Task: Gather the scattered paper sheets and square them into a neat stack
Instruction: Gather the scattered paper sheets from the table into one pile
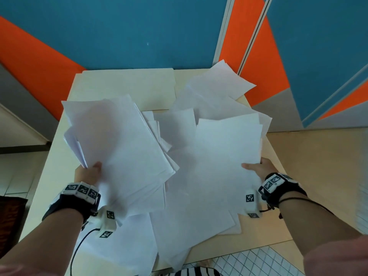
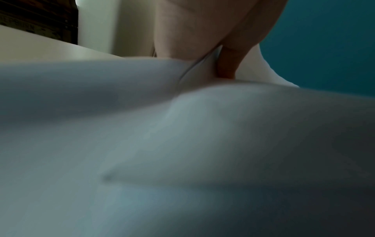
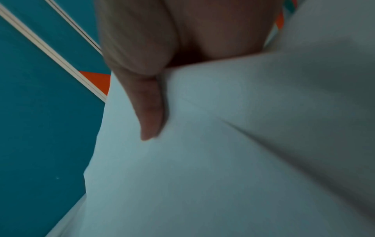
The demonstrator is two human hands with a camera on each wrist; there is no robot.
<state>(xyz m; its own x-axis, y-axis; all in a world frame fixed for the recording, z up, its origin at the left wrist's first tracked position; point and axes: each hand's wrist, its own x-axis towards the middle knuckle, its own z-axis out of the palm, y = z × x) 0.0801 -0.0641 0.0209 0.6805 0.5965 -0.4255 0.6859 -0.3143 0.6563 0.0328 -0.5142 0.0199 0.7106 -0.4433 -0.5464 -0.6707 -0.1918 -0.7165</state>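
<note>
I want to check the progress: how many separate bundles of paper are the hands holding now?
2. The left hand holds one bundle raised at the left; the right hand holds the second bundle at the right. More loose sheets lie underneath, partly hidden.

Your left hand (image 1: 89,173) grips a bundle of sheets (image 1: 119,148): thin matt white paper, plain and uncreased, edges fanned, slightly translucent where layers overlap. Your right hand (image 1: 258,168) pinches a second batch (image 1: 229,140), same matt paper, soft bend near the thumb in the right wrist view. Loose sheets (image 1: 189,226) near you look the same. Table (image 1: 59,148): smooth cream top, low sheen. Far folder (image 1: 127,84): matt cream card. Wrist bands (image 1: 77,202): black cloth with hard white plastic blocks, printed markers. Wall (image 1: 119,30): flat matt teal and orange panels.
</note>
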